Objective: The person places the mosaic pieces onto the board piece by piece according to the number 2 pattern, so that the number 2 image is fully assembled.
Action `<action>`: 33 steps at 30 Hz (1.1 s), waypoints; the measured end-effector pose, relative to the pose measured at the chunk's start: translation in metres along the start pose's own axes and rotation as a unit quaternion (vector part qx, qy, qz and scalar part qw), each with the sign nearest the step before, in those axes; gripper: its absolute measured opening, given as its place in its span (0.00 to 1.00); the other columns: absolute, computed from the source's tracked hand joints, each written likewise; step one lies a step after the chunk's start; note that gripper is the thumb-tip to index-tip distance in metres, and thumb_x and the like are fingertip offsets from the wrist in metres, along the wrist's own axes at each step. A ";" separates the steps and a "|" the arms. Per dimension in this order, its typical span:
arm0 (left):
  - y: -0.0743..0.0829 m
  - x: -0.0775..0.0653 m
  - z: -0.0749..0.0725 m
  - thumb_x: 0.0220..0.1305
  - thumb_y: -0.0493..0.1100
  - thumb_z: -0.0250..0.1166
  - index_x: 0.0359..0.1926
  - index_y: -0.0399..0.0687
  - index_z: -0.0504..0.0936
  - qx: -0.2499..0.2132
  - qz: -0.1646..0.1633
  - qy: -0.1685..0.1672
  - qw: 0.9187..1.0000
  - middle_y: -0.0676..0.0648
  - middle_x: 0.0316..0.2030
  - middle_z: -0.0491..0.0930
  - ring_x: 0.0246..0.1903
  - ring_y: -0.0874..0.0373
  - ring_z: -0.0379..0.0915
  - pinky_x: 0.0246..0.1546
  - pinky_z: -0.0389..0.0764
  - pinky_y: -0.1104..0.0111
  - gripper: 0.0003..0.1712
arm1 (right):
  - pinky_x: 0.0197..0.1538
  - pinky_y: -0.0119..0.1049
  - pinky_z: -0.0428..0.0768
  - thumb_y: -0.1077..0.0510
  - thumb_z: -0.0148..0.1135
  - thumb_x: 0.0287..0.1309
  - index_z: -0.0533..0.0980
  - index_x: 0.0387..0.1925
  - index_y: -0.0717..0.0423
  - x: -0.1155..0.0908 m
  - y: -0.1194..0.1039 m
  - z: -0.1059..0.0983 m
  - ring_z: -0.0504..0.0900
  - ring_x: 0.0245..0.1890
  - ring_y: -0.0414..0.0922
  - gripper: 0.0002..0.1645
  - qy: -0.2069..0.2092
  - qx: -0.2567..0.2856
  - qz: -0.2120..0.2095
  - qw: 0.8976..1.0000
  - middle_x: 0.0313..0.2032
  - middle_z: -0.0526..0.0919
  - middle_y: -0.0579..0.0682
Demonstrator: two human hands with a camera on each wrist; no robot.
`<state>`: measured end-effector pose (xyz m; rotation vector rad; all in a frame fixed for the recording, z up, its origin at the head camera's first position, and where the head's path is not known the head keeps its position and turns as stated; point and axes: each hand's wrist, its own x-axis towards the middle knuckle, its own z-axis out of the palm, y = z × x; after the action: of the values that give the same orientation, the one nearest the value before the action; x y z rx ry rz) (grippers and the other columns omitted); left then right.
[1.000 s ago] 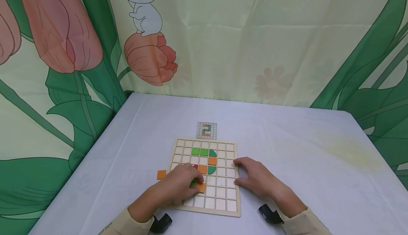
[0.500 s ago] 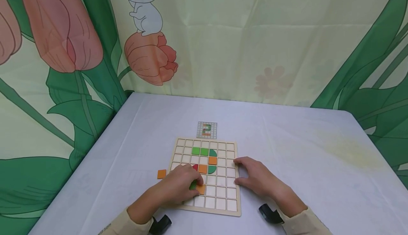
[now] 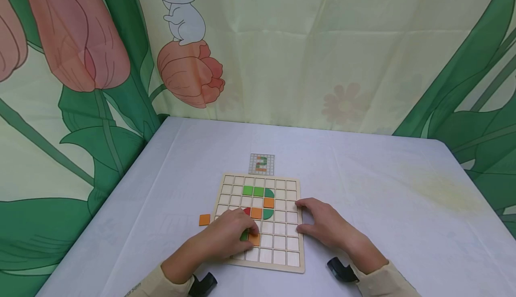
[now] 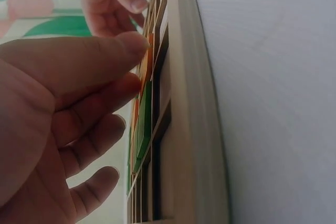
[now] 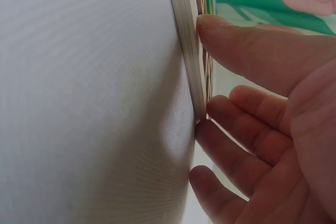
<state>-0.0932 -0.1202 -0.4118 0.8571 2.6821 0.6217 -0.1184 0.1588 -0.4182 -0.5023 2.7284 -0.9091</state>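
A wooden grid board (image 3: 282, 268) lies on the table. My left hand (image 3: 230, 234) reaches over its lower left part, thumb and index finger pinching an orange square tile (image 3: 254, 240) at a grid cell. Left of that tile, a green tile (image 4: 144, 124) is partly covered by the fingers in the head view. Higher in the grid are two light-green squares (image 3: 253, 191), dark-green curved tiles (image 3: 268, 193), more orange squares (image 3: 256, 213) and a partly hidden red tile (image 3: 247, 210). My right hand (image 3: 328, 223) touches the board's right edge with thumb and fingertips, fingers relaxed.
A small pattern card (image 3: 261, 164) lies just beyond the board's far edge. One loose orange square (image 3: 204, 220) rests on the white tablecloth (image 3: 363, 176), left of the board. A printed curtain (image 3: 282, 64) hangs behind the table.
The orange tile in my left hand has turned slightly, now lining up better with its cell. My left fingers shifted a little; the right hand stays at the board's edge.
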 end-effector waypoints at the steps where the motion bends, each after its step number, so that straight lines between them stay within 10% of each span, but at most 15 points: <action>1: -0.001 -0.001 0.000 0.59 0.47 0.75 0.43 0.57 0.86 -0.005 -0.003 0.001 1.000 0.65 0.38 0.77 0.44 0.65 0.69 0.51 0.73 0.63 0.11 | 0.65 0.52 0.69 0.59 0.74 0.54 0.73 0.61 0.61 0.000 0.000 0.000 0.73 0.63 0.54 0.34 0.000 0.000 0.000 1.000 0.60 0.77 0.53; 33: -0.069 -0.050 -0.032 0.54 0.34 0.75 0.46 0.45 0.85 -0.047 -0.146 0.122 0.981 0.52 0.44 0.81 0.52 0.50 0.73 0.52 0.76 0.53 0.17 | 0.65 0.52 0.68 0.59 0.74 0.53 0.74 0.61 0.60 0.000 0.000 0.001 0.73 0.63 0.54 0.34 0.002 0.006 -0.001 1.000 0.59 0.77 0.53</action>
<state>-0.0986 -0.2109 -0.4107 0.3690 2.8867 0.8186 -0.1180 0.1583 -0.4193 -0.5004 2.7256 -0.9271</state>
